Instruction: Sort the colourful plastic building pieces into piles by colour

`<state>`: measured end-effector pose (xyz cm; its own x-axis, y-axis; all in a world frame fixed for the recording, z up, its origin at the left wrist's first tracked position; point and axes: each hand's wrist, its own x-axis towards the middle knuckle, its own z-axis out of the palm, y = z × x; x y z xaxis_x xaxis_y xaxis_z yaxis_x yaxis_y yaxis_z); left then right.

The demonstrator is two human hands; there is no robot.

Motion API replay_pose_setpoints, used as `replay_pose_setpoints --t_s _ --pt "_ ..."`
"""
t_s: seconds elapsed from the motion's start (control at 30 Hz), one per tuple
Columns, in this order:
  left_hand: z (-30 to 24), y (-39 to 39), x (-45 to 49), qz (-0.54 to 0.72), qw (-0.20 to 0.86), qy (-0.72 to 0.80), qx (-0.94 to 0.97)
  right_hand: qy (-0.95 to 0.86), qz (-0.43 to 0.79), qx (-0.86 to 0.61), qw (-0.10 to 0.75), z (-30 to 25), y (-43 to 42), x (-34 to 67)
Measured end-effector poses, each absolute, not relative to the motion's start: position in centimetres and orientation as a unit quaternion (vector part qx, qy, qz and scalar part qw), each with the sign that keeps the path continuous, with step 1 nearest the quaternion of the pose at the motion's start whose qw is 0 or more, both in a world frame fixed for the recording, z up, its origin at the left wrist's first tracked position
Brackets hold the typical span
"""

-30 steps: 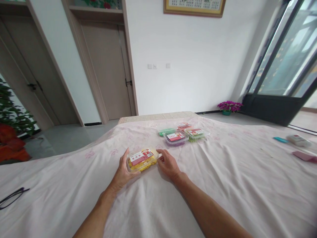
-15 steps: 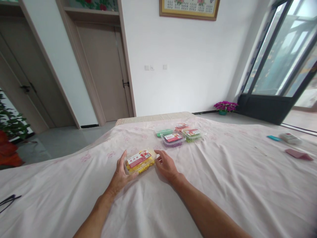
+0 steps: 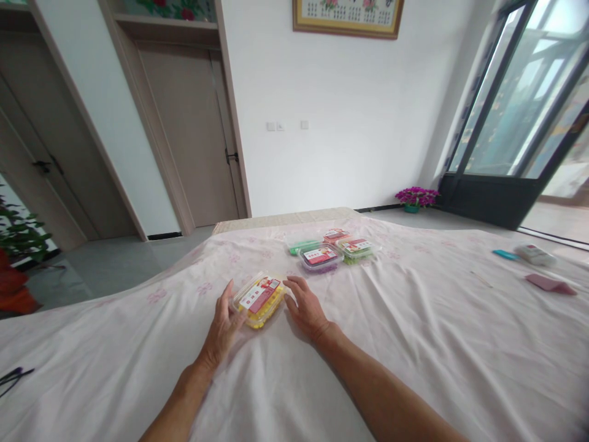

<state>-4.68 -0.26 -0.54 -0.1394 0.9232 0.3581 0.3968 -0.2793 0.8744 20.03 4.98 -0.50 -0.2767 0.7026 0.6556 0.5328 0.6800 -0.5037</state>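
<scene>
A clear plastic box of yellow pieces with a red and white label lies on the pale pink sheet in front of me. My left hand cups its left end with the fingers curled against it. My right hand rests at its right end, thumb and fingertips touching the box. The box sits turned at a slant between the two hands.
Further back lie a purple box, a green box, a red box and a flat green lid. At the right edge are a teal item, a small packet and a dark red card. A black cord lies far left.
The yellow box has been turned between my hands, its right end swinging away from me. Both hands stayed on its ends. The camera has drifted slightly.
</scene>
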Motion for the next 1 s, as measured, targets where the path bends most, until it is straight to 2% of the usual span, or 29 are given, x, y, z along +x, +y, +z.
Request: replay_pose_setpoints --t_s 0.17,0.33,0.5,0.7,1.0 --pt "0.1 -1.0 -4.5 0.526 0.261 0.538 0.605 -0.78 0.083 -0.41 0.466 -0.6 5.7 20.0" --pt "-0.3 -0.8 -3.8 0.532 0.296 0.515 0.603 -0.787 0.076 -0.355 0.499 1.3 4.5 20.3" --pt "-0.2 -0.4 -3.3 0.544 0.342 0.517 0.565 -0.852 0.037 -0.327 0.408 3.2 1.6 19.3" --pt "1.1 -0.8 -2.9 0.524 0.457 0.486 0.53 -0.877 -0.058 -0.363 0.308 4.0 -1.1 16.3" --pt "1.5 -1.5 -2.0 0.512 0.582 0.437 0.456 -0.87 -0.117 -0.392 0.275 3.9 -1.5 15.0"
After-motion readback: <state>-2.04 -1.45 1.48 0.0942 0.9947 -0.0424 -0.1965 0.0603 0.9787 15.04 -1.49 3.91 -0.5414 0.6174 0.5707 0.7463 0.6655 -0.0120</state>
